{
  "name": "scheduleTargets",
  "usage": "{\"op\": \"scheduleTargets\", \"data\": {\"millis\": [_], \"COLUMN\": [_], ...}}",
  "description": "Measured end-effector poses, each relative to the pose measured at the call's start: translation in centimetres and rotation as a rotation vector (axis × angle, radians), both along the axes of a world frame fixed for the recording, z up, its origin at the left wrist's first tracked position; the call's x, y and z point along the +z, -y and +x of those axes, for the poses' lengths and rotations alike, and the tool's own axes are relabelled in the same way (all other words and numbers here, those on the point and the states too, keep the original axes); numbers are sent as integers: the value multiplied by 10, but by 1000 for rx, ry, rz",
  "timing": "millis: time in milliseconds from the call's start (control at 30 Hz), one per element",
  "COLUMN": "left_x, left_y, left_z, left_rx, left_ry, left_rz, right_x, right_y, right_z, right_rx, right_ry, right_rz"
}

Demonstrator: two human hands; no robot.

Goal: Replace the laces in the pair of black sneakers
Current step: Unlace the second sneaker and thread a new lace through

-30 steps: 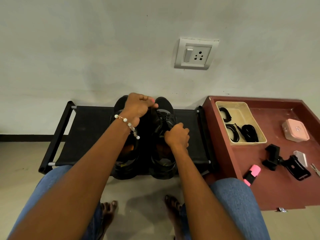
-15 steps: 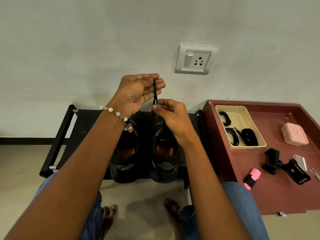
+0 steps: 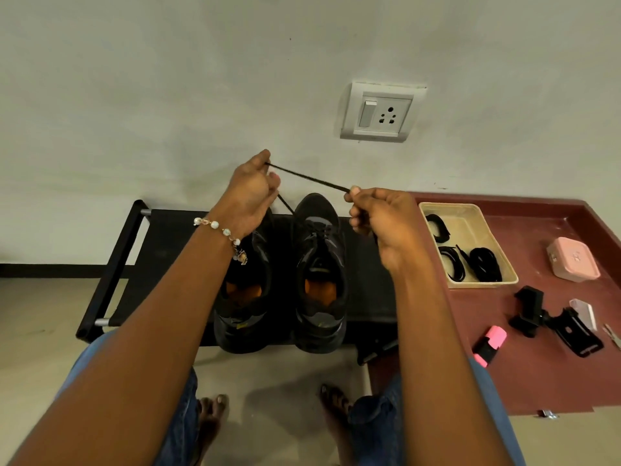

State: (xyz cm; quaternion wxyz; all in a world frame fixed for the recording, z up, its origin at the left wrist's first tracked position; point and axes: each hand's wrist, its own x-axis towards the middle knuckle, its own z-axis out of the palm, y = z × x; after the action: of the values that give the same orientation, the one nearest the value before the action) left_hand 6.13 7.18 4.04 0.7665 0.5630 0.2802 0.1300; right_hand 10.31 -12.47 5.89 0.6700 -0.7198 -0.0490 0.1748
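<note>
Above the sneakers [image 3: 289,274], both hands — left hand [image 3: 250,193], right hand [image 3: 379,213] — now pinch the lace [image 3: 307,178], pulled apart.

You are wearing blue denim jeans [image 3: 494,415] on both legs, and the cloth is looking lighter on the knees and darker on the inner side. Your 2 forearms are bare, without sleeves. On your left wrist you are wearing 1 thin bracelet [image 3: 221,232] of white round beads on a golden chain, with a small charm hanging from it. Your 2 feet [image 3: 211,418] are showing bare toes below, on the floor.
</note>
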Motion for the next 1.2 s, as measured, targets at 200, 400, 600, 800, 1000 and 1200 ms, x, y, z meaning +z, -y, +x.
{"op": "scheduleTargets", "data": {"millis": [200,400,600,800,1000,1200], "left_x": [-3,-11,-13,-31,-20,-34], "left_y": [28,39,26,17,33,51], "left_z": [-7,-7,-6,-3,-4,-5], "left_rx": [-474,-520,-157,-35,-461,-447], "left_ry": [-183,-167,-232,-224,-139,28], "left_rz": [613,588,563,749,1194,1084], "right_x": [-13,-20,-22,-26,-33,-32], "right_y": [-5,-7,0,-3,-12,-13], "right_z": [-2,-2,5,4,5,10], "right_rx": [46,66,50,68,78,96], "right_ry": [-1,-17,-37,-9,22,72], "right_rz": [-202,-258,-274,-302,-351,-375]}}
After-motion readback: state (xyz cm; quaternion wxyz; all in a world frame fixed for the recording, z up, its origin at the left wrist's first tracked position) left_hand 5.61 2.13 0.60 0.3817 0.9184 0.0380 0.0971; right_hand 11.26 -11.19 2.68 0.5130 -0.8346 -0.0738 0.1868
